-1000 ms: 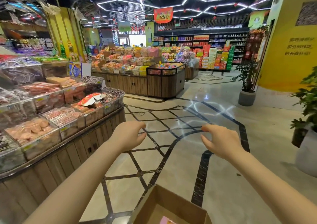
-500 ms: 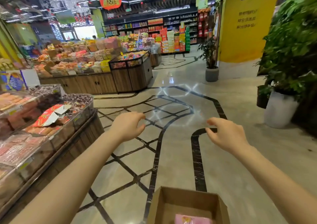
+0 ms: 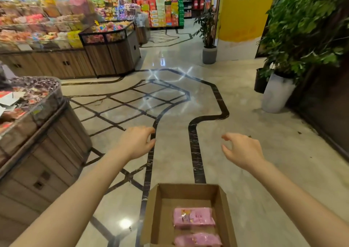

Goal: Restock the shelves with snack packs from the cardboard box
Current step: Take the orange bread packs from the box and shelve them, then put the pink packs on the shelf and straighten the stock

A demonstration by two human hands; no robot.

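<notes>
Nearest me, at 6 o'clock, the open brown cardboard box (image 3: 188,215) holds two pink snack packs (image 3: 194,218), long axes running 9 to 3. Beyond it my left hand (image 3: 137,142) and right hand (image 3: 242,150) hang loosely curled, grasping nothing; the right is nearer the packs, the wooden snack shelf (image 3: 34,152) at 9 o'clock.

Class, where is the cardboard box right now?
In the head view, the cardboard box sits open on the floor at bottom centre, below and between both hands, right of the wooden snack counter, holding pink snack packs.
</notes>
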